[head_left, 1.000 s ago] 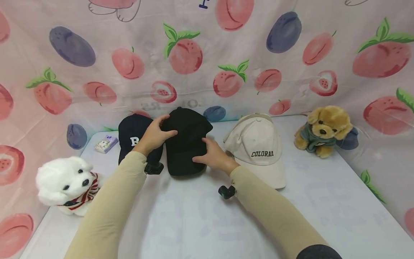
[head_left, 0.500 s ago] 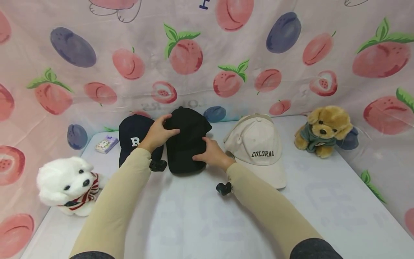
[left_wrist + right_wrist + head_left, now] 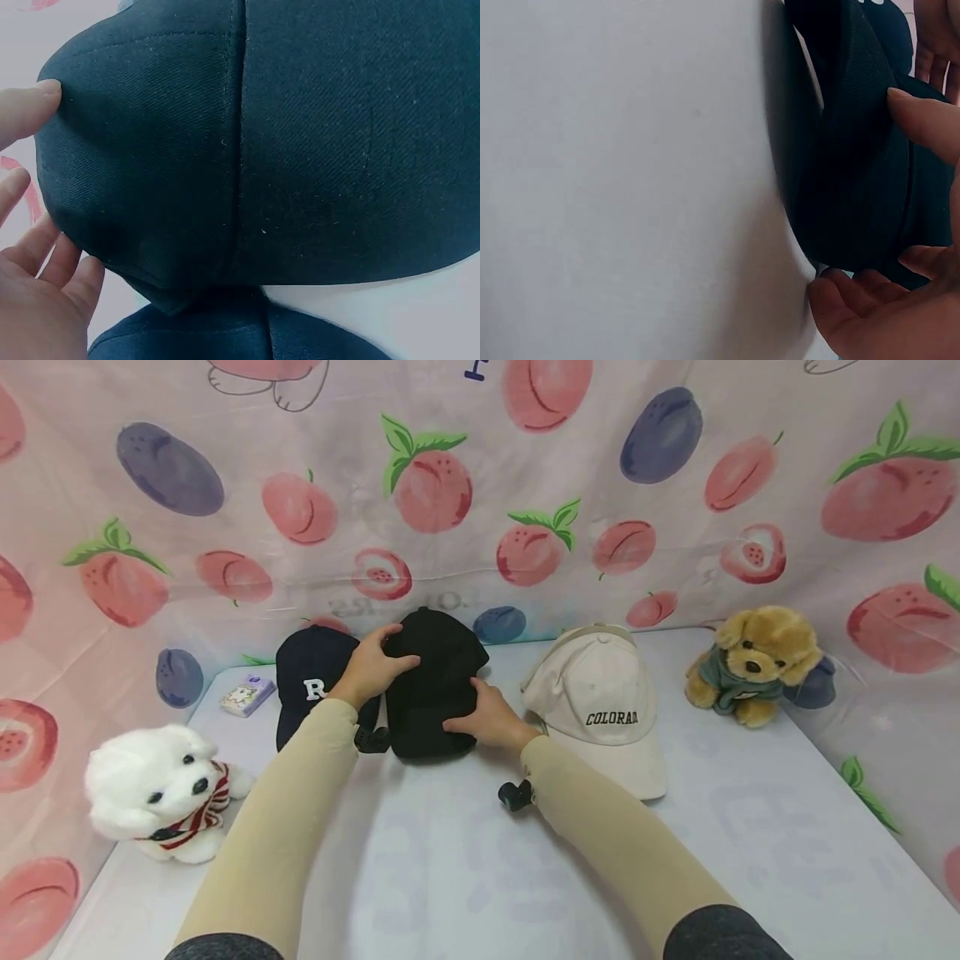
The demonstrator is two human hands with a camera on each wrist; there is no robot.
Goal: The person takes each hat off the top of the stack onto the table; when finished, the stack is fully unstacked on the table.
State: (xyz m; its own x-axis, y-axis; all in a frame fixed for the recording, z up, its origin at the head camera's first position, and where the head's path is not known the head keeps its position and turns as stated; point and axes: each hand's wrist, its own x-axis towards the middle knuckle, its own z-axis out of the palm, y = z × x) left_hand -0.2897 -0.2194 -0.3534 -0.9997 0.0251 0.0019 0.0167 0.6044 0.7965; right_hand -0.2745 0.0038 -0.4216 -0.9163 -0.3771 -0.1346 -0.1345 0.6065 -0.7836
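Observation:
A plain black cap (image 3: pixel 435 685) stands at the back middle of the white table, its brim toward me. My left hand (image 3: pixel 371 670) holds its crown on the left side, thumb laid over the front. On the right side my right hand (image 3: pixel 493 717) grips the cap's edge, with the thumb (image 3: pixel 922 120) on top and the fingers curled beneath in the right wrist view. Close against its left side sits a navy cap (image 3: pixel 300 664) with a white letter, partly hidden by my left hand and sleeve. The left wrist view shows the black cap's fabric (image 3: pixel 315 150) filling most of the frame.
To the right lies a cream cap (image 3: pixel 600 685) with dark lettering. A brown plush dog (image 3: pixel 750 668) sits at the far right. At the left are a white plush dog (image 3: pixel 153 785) and a small purple pack (image 3: pixel 247 695). A fruit-print curtain (image 3: pixel 465 560) hangs behind.
The black cap has shifted slightly, its brim edge now a little farther back and its crown slightly right. Both hands keep hold of it; the left has moved slightly right with it.

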